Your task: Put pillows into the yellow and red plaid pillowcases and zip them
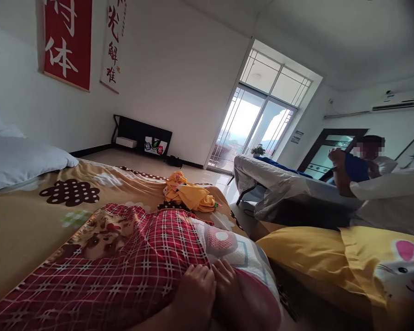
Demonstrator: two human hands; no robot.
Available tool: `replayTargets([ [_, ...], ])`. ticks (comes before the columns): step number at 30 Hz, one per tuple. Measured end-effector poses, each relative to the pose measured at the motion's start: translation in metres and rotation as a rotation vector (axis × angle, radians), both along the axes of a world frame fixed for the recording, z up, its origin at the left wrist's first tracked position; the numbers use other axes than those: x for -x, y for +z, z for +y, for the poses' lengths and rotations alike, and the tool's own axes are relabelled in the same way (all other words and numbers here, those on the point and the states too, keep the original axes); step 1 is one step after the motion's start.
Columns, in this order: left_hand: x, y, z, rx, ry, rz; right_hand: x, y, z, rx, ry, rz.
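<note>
A white-walled room with a pale glossy floor holds a bed (24, 220) spread with a soft tan blanket printed with brown knot shapes. Nearest the camera, at the bed's foot edge, lies a red plaid cloth (124, 271), soft and creased, crossed with white lines and a cartoon patch. Both hands lie on it side by side: the left hand (193, 289) flat, palm down, fingers (196, 273) stretched out and gripping nothing; the right hand (229, 287) touching it, fingers likewise laid flat on the cloth's padded white-and-pink edge. Just right of the bed sits a yellow cushion (334, 257) with a rabbit face. Farther up the bed rests a crumpled yellow garment (188, 193); a white pillow (17, 158) lies at the bed's left. Beyond the bed, another person (362, 168) sits by a grey-covered cot (279, 188), before a tall bright glass door (251, 124).
</note>
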State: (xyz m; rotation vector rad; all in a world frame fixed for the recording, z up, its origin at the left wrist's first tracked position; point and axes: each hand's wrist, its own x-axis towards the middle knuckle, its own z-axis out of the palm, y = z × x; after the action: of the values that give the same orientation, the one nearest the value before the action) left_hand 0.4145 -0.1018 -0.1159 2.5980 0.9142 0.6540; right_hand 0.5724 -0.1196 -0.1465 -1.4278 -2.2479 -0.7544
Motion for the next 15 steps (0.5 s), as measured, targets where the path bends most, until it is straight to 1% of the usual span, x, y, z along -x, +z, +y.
replayTargets([
  [2, 0.018, -0.007, -0.001, -0.012, -0.024, 0.116, -0.003, 0.008, -0.009, 0.002, 0.046, 0.014],
  [4, 0.041, -0.01, 0.001, 0.0, -0.001, 0.22, -0.007, 0.025, -0.027, 0.058, 0.043, 0.007],
  [6, 0.06, -0.012, 0.002, 0.026, 0.022, 0.277, -0.011, 0.046, -0.044, 0.173, 0.005, -0.006],
  [8, 0.069, -0.01, 0.002, 0.06, 0.005, 0.314, -0.017, 0.068, -0.049, 0.332, 0.002, 0.019],
  [10, 0.067, -0.006, 0.0, 0.092, -0.001, 0.35, -0.026, 0.09, -0.036, 0.492, 0.006, 0.106],
  [12, 0.057, -0.001, -0.001, 0.121, 0.028, 0.38, -0.035, 0.108, -0.002, 0.606, -0.057, 0.228],
  [14, 0.048, 0.002, -0.002, 0.144, 0.06, 0.406, -0.042, 0.117, 0.041, 0.629, -0.202, 0.312],
  [15, 0.045, 0.002, -0.003, 0.154, 0.066, 0.42, -0.045, 0.117, 0.061, 0.599, -0.283, 0.335],
])
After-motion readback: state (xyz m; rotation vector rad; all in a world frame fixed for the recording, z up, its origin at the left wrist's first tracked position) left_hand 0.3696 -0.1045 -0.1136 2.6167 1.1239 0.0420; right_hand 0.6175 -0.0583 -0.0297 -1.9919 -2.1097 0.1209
